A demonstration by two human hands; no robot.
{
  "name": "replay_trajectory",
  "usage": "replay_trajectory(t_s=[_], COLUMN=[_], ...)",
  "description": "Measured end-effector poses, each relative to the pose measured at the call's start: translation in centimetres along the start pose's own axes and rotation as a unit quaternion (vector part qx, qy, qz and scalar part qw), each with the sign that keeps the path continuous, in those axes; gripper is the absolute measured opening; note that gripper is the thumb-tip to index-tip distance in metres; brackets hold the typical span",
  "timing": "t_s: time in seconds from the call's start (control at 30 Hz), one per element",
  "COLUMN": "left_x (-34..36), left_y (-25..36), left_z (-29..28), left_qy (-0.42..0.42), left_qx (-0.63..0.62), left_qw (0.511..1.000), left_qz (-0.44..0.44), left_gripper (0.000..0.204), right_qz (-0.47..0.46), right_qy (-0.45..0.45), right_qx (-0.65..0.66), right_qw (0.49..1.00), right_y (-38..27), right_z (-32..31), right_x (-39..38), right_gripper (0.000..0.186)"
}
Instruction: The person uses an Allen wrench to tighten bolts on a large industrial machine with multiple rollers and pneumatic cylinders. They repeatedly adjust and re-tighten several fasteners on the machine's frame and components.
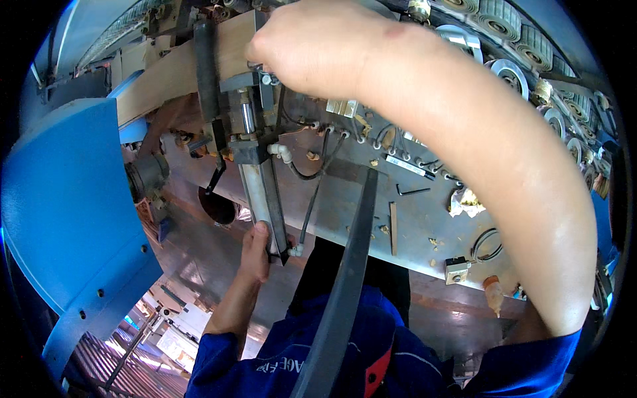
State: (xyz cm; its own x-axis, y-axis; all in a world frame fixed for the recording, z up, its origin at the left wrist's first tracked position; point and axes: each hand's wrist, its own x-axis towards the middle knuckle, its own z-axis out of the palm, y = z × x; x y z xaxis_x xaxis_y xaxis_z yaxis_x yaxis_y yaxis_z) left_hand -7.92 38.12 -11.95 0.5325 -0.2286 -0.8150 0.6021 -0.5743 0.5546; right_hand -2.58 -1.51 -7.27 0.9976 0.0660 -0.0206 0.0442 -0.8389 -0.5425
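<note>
My left hand (255,252) grips the lower end of a silver pneumatic cylinder (255,192) with a dark end block and a white hose elbow. My right hand (279,43) reaches across the top, fingers curled at a dark metal bracket (236,82) at the cylinder's rod end; what they hold is hidden. A tan strip or board (159,78) runs left from there, behind a black padded lever (207,63). A long dark bar (342,285) rises from my body toward the metal plate (345,199).
A large blue housing (66,199) fills the left. The plate carries hoses, an Allen key (411,191), debris, a small valve box (456,268) and a hanging bottle (493,294). Rollers (504,76) line the upper right. A hole (215,204) sits left of the cylinder.
</note>
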Motion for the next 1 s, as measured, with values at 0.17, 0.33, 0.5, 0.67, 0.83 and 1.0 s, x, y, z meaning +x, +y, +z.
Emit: replay_trajectory(t_s=[0.17,0.33,0.5,0.67,0.83,1.0], left_x=[-0.1,0.1,0.3,-0.1,-0.1,0.1], left_y=[0.3,0.3,0.2,0.9,0.4,-0.3], left_z=[-0.1,0.0,0.0,0.3,0.4,-0.6], left_qy=[-0.013,-0.012,-0.032,-0.015,0.008,-0.055], left_qx=[0.008,0.007,0.014,0.016,0.002,-0.046], left_qw=[1.000,1.000,0.999,1.000,1.000,0.997], left_qz=[0.008,0.009,0.026,0.008,0.021,0.009], left_gripper=[0.078,0.080,0.080,0.080,0.078,0.072], right_qz=[0.121,0.183,0.249,0.241,0.308,0.336], right_qy=[0.050,0.106,0.066,0.217,0.300,0.310], right_qx=[0.002,0.145,0.289,0.426,0.519,0.621], right_qw=[0.991,0.967,0.922,0.844,0.739,0.637], right_y=[-3.1,-3.4,-4.3,-5.6,-8.1,-10.3], right_z=[3.2,5.5,4.9,7.6,9.5,10.2], right_x=[-1.4,-2.5,-1.9,-2.2,-1.1,-0.5], right_gripper=[0.017,0.023,0.036,0.035,0.053,0.058])
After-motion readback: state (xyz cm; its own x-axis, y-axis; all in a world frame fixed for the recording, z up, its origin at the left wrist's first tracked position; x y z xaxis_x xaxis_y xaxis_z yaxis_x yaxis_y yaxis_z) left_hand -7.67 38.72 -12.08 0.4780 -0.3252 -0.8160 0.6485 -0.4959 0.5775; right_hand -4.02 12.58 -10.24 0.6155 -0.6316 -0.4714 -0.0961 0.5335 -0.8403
